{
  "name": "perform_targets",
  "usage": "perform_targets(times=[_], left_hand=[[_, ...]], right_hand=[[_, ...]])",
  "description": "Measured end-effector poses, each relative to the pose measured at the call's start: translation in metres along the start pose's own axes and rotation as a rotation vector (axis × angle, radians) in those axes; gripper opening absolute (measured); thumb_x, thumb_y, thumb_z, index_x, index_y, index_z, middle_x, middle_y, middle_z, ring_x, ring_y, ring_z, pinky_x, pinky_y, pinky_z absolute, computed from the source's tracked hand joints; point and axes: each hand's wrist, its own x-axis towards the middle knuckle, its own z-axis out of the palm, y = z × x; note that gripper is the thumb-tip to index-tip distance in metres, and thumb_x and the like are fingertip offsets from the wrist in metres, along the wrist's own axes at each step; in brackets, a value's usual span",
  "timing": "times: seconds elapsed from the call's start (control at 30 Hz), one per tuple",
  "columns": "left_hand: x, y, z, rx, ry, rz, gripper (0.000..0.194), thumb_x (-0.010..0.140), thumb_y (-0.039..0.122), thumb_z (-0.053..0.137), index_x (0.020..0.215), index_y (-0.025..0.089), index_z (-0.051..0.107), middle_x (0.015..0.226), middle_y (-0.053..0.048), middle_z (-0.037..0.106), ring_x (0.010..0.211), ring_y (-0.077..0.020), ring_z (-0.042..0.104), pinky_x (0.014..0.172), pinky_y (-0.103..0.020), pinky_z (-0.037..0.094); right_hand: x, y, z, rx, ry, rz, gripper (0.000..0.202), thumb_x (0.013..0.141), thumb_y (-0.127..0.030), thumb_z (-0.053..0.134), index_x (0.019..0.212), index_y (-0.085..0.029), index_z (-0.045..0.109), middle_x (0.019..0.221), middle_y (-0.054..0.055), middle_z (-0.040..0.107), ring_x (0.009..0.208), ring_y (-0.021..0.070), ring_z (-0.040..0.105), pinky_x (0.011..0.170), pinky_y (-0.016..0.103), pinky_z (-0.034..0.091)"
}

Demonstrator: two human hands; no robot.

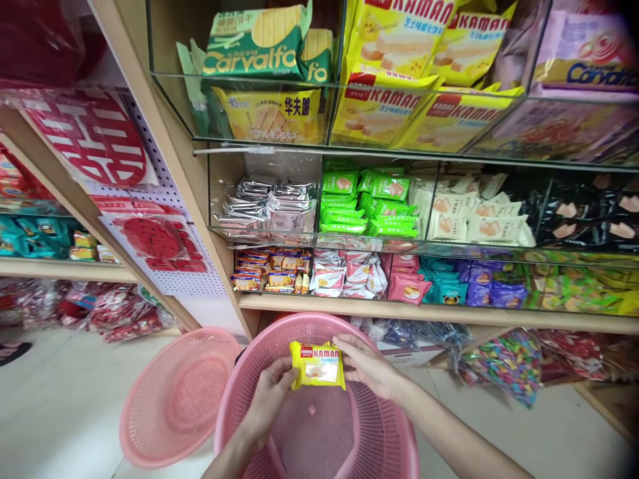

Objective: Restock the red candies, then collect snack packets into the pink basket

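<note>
Snack shelves, yellow packet between hands

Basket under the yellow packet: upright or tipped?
Upright. The basket's mouth faces up; its mesh floor shows below the packet held between left hand and right hand.

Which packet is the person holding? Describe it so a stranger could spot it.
Below the snack shelves, find the right-hand pink basket. Over its opening, between the left hand and right hand, is a yellow packet with red lettering. Similar yellow bags sit higher up, but this one alone is in hand.
</note>
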Motion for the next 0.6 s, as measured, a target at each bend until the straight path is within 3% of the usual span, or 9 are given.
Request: perform_targets(times=[0.17, 0.3, 0.47, 0.6], left_hand=[[-0.001, 0.017, 0.0, 0.297, -0.019, 0.019, 0.038, 0.069, 0.039, 0.066, 0.101, 0.017, 0.069, 0.105, -0.008, 0.068, 0.092, -0.0237, 0.06, 0.073, -0.029, 0.046], [0.007, 0.024, -0.004, 0.354, -0.085, -0.018, 0.04, 0.072, 0.041, 0.063, 0.104, 0.017, 0.068, 0.095, -0.006, 0.069, 0.082, -0.0203, 0.057, 0.063, -0.026, 0.04], [0.014, 0.019, -0.008, 0.358, -0.091, -0.065, 0.045, 0.069, 0.044, 0.065, 0.104, 0.016, 0.068, 0.085, -0.004, 0.068, 0.076, -0.0183, 0.055, 0.061, -0.025, 0.037], [0.015, 0.02, -0.007, 0.403, -0.091, -0.08, 0.042, 0.07, 0.042, 0.063, 0.103, 0.017, 0.068, 0.084, -0.004, 0.067, 0.077, -0.0187, 0.054, 0.061, -0.025, 0.037]], right_hand=[[0.007, 0.005, 0.005, 0.05, 0.046, -0.018, 0.05, 0.07, -0.052, 0.069, 0.111, -0.029, 0.053, 0.118, 0.004, 0.062, 0.102, 0.0198, 0.062, 0.081, 0.034, 0.051], [0.011, 0.01, 0.007, 0.095, 0.061, -0.008, 0.075, 0.072, -0.052, 0.067, 0.135, -0.03, 0.033, 0.149, 0.006, 0.034, 0.117, 0.0199, 0.054, 0.09, 0.033, 0.049], [0.01, 0.011, 0.01, 0.056, 0.071, 0.009, 0.091, 0.076, -0.052, 0.063, 0.146, -0.023, 0.012, 0.155, 0.009, 0.017, 0.134, 0.0188, 0.036, 0.102, 0.031, 0.04], [0.011, 0.01, 0.011, 0.019, 0.089, -0.005, 0.09, 0.072, -0.056, 0.065, 0.145, -0.027, 0.021, 0.155, 0.006, 0.021, 0.135, 0.0201, 0.034, 0.102, 0.032, 0.04]])
